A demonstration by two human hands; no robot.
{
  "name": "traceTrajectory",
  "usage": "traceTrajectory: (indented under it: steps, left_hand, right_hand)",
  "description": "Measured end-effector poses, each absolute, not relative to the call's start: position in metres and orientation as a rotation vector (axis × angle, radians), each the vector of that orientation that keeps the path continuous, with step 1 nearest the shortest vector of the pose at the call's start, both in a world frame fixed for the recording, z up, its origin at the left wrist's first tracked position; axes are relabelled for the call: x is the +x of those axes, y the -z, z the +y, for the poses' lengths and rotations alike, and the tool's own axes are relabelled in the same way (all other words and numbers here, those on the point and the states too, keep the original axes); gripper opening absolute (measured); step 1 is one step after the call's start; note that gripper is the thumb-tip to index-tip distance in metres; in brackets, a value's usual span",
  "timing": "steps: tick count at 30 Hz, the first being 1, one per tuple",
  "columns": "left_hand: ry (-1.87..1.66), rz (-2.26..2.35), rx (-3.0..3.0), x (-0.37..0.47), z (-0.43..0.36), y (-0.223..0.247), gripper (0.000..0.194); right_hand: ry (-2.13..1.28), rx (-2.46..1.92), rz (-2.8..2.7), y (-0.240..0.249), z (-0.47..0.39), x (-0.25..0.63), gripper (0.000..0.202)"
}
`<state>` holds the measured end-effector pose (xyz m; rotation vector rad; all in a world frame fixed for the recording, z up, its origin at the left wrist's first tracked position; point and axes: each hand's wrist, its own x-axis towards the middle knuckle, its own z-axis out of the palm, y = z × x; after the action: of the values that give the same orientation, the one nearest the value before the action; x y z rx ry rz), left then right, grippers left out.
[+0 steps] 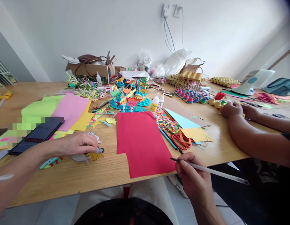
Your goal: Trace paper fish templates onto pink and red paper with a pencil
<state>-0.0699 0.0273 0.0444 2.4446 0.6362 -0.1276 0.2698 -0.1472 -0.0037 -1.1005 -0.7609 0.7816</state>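
My right hand grips a clear-barrelled pen, its dark tip pointing left over the lower right of a red paper sheet. That sheet lies in front of me, with a notch cut from its lower left. On the left, my left hand is closed, fingertips pinched at a small grey-blue paper cutout. Around those fingers lie a yellow fish cutout, a white cutout and a pale cutout, partly covered by the hand.
A phone and coloured sheets lie left. Orange-handled scissors, paper scraps and glue bottles sit right of the red sheet. Behind are decorated fish models. Another person's arms rest at right beside egg cartons.
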Motion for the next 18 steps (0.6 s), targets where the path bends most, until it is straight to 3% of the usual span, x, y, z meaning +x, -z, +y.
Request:
traceTrajectory:
  steps: [18]
  left_hand:
    - [-0.226,0.768,2.43,-0.057,0.022,-0.078,0.019]
  right_hand:
    - [-0.823,-1.22,-1.093,0.016,-0.145,0.269,0.016]
